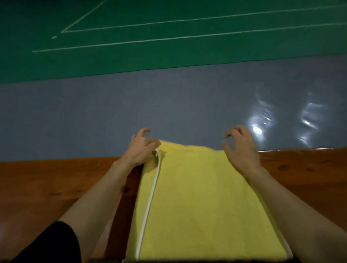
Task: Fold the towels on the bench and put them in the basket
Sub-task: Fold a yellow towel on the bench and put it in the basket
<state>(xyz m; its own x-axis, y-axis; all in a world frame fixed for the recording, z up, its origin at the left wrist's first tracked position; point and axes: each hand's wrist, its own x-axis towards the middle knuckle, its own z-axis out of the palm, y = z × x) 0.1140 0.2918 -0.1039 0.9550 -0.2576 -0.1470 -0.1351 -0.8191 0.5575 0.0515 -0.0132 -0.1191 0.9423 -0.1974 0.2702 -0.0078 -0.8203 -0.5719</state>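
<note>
Yellow towel point(201, 199), progress: we judged it partly folded. It lay in more than one layer, and a strip of lower layer showed past the top layer's far edge, so the edges were not squared up. We took the step in hand to be a fold at that far end.
What was left: finishing this towel and carrying it to the basket. We saw no basket and no other towels, so we could not say how many remained.
Towel, position: flat across the wooden bench point(51, 186), running from its near edge, where the towel passed out of view, to its far edge, where the far corners reached just over the floor.
Towel, look: soft terry, smooth on top with hardly a wrinkle. White piping point(150, 202) ran along its left side, and a thin white line showed at the near right corner.
Black cloth point(44, 252): it sat low at our left beside the forearm. We could not tell what garment it was.
Left hand point(138, 150): it rested against the towel's far left corner, where the piping ended. Its fingers point(145, 131) were curled and raised. We could not tell whether the thumb pinched the cloth.
Right hand point(242, 148): it was over the far right corner. Its fingertips point(229, 135) were loosely curled, the thumb was apart from them, and it held nothing we could see.
Grey floor point(88, 115): it was glossy beyond the bench, with glare at the right.
Green court point(165, 52): it lay farthest off and was marked with white lines.
</note>
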